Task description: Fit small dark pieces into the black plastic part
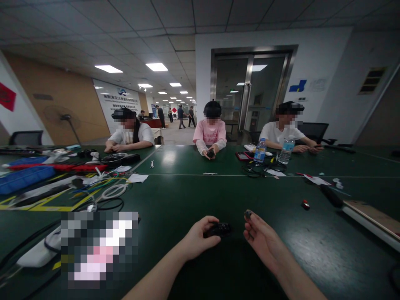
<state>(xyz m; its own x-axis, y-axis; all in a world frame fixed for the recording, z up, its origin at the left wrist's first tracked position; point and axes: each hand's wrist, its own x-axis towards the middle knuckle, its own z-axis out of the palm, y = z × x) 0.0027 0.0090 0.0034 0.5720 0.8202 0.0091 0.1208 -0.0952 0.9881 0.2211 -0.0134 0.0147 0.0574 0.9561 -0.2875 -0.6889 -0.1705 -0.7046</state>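
The left hand (197,238) grasps a black device (223,228) from its nine o'clock side, while the right hand (264,237) pinches a small dark part (248,213) at the device's two o'clock — the two held things apart. On the green table (175,196), a red piece (305,204) lies at two o'clock from the right hand, and a bottle (259,151) stands further off at twelve; a person (210,130) in pink sits across the table at the device's twelve o'clock.
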